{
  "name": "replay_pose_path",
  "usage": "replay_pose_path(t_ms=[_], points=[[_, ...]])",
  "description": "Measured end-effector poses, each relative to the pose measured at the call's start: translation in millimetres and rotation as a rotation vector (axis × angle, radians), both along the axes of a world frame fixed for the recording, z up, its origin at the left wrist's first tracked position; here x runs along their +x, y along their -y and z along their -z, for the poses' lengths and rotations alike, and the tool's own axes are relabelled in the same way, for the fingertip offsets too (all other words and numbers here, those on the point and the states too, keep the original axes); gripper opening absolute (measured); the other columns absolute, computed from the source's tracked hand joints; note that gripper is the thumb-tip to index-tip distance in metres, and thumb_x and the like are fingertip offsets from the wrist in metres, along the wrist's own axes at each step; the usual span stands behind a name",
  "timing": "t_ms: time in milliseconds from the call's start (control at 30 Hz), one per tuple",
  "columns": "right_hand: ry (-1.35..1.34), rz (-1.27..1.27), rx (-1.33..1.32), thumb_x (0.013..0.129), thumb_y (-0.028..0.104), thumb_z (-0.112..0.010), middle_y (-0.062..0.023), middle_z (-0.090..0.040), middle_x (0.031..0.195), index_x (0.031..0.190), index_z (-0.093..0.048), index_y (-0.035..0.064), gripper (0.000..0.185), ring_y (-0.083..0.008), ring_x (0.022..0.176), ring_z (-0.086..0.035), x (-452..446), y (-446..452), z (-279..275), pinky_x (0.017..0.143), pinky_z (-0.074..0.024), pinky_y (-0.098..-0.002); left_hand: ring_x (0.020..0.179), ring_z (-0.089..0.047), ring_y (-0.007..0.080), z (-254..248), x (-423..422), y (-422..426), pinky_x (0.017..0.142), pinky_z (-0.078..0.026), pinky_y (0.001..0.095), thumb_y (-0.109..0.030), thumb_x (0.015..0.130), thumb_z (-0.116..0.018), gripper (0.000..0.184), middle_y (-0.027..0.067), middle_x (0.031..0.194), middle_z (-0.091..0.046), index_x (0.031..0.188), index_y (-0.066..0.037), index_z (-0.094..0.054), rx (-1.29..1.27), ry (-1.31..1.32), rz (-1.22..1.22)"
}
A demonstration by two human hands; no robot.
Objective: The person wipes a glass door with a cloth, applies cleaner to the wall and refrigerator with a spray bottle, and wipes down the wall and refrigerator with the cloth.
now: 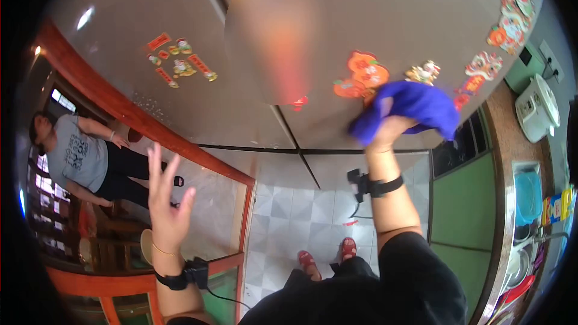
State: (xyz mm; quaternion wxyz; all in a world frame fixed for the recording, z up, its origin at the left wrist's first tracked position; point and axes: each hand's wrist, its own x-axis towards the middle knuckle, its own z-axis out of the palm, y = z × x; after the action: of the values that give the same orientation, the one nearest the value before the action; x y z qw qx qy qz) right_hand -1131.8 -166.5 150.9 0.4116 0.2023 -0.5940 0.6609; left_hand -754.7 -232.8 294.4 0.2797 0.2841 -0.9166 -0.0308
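Observation:
A purple cloth [421,105] is bunched in my right hand [390,129], against the lower part of the grey-brown fridge doors [385,0]. Orange and gold stickers [368,71] sit on the door just above the cloth. My left hand [168,204] is raised with its fingers spread and nothing in it, in front of the red wooden frame at the left. Both wrists wear black straps with small devices. The cloth hides part of my right fingers. A blurred round patch covers the upper middle of the view.
Another person [81,150] in a grey shirt stands beyond the red wooden frame [150,123]. At the right, a counter [503,114] holds a white rice cooker [537,108], with a sink and blue basin [528,197] nearer me. Green cabinets [463,216] stand below.

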Motion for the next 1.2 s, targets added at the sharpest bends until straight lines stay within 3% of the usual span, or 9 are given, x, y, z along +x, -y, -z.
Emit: replay_pose_path(t_ms=[100, 167, 300, 433, 600, 833, 967, 1033, 1200], points=[[-0.024, -0.386, 1.328, 0.082, 0.021, -0.056, -0.0119, -0.061, 0.098, 0.099, -0.063, 0.0094, 0.022, -0.0352, 0.098, -0.055, 78, 15, -16, 0.089, -0.0413, -0.0466, 0.135, -0.027, 0.0342, 41, 30, -11, 0.108, -0.022, 0.0415, 0.0, 0.073, -0.059, 0.055, 0.0208, 0.145, -0.029, 0.126, -0.002, -0.05, 0.142, -0.064, -0.082], [-0.687, -0.649, 1.012, 0.078, 0.018, -0.054, -0.0096, -0.062, 0.093, 0.098, -0.064, 0.013, 0.023, -0.0298, 0.095, -0.058, 68, 32, 102, 0.087, -0.0444, -0.0457, 0.136, -0.024, 0.0361, 62, 45, -20, 0.108, -0.024, 0.0403, 0.002, 0.073, -0.062, 0.051, 0.021, 0.144, -0.03, 0.123, -0.001, -0.052, 0.355, -0.115, -0.144], [-0.193, -0.803, 1.932, 0.077, 0.015, -0.051, -0.0078, -0.063, 0.102, 0.101, -0.064, 0.0131, 0.028, -0.0296, 0.096, -0.059, 65, 2, 37, 0.087, -0.0466, -0.0397, 0.134, -0.029, 0.0352, 81, 76, -27, 0.106, -0.028, 0.0399, 0.003, 0.072, -0.062, 0.05, 0.0203, 0.144, -0.03, 0.121, -0.001, -0.053, 0.419, -0.072, -0.137], [-0.658, -0.231, 0.853, 0.069, 0.017, -0.063, -0.0155, -0.058, 0.106, 0.101, -0.06, 0.0057, 0.034, -0.0366, 0.102, -0.053, 34, 10, -95, 0.088, -0.0391, -0.0531, 0.13, -0.034, 0.0367, 107, 118, -20, 0.105, -0.031, 0.0383, 0.003, 0.073, -0.061, 0.048, 0.0213, 0.143, -0.031, 0.12, 0.0, -0.053, 0.522, -0.118, -0.205], [-0.539, 0.293, 0.677, 0.073, 0.019, -0.061, -0.0248, -0.055, 0.099, 0.095, -0.058, -0.0034, 0.032, -0.0427, 0.099, -0.049, 66, 63, -105, 0.091, -0.0298, -0.0627, 0.125, -0.041, 0.0374, 156, 153, -17, 0.102, -0.034, 0.0386, 0.003, 0.072, -0.061, 0.049, 0.0226, 0.14, -0.035, 0.12, 0.001, -0.052, 0.522, -0.121, -0.297], [-0.575, -0.48, 1.281, 0.069, 0.018, -0.055, -0.0168, -0.059, 0.108, 0.101, -0.06, 0.0051, 0.035, -0.0307, 0.098, -0.057, 73, 26, 131, 0.079, -0.046, -0.0444, 0.128, -0.038, 0.0341, 176, 162, -27, 0.104, -0.032, 0.0377, 0.001, 0.071, -0.059, 0.049, 0.0222, 0.141, -0.035, 0.12, 0.001, -0.052, 0.671, -0.04, -0.283], [-0.335, -0.613, 2.349, 0.073, 0.019, -0.055, -0.0143, -0.062, 0.104, 0.098, -0.063, 0.0074, 0.029, -0.0299, 0.096, -0.06, 43, -8, 61, 0.081, -0.0463, -0.0423, 0.128, -0.038, 0.0342, 172, 194, -33, 0.104, -0.032, 0.0377, 0.002, 0.072, -0.058, 0.048, 0.0221, 0.141, -0.035, 0.12, 0.002, -0.052, 0.659, -0.092, -0.262], [-0.746, -0.309, 1.321, 0.072, 0.02, -0.058, -0.0132, -0.063, 0.096, 0.084, -0.063, 0.0082, 0.018, -0.0315, 0.092, -0.06, 41, -7, 26, 0.081, -0.0451, -0.0444, 0.128, -0.039, 0.0343, 164, 211, -38, 0.104, -0.032, 0.0376, 0.003, 0.072, -0.057, 0.049, 0.0221, 0.141, -0.035, 0.12, 0.003, -0.051, 0.671, -0.125, -0.298], [-0.368, 0.255, 0.902, 0.077, 0.024, -0.061, -0.0217, -0.06, 0.099, 0.095, -0.061, -0.0018, 0.031, -0.0397, 0.1, -0.054, 65, 52, -5, 0.093, -0.0288, -0.0608, 0.127, -0.039, 0.0385, 186, 254, -53, 0.102, -0.034, 0.0402, 0.002, 0.075, -0.061, 0.048, 0.0258, 0.139, -0.036, 0.122, 0.0, -0.051, 0.674, -0.056, -0.388]])
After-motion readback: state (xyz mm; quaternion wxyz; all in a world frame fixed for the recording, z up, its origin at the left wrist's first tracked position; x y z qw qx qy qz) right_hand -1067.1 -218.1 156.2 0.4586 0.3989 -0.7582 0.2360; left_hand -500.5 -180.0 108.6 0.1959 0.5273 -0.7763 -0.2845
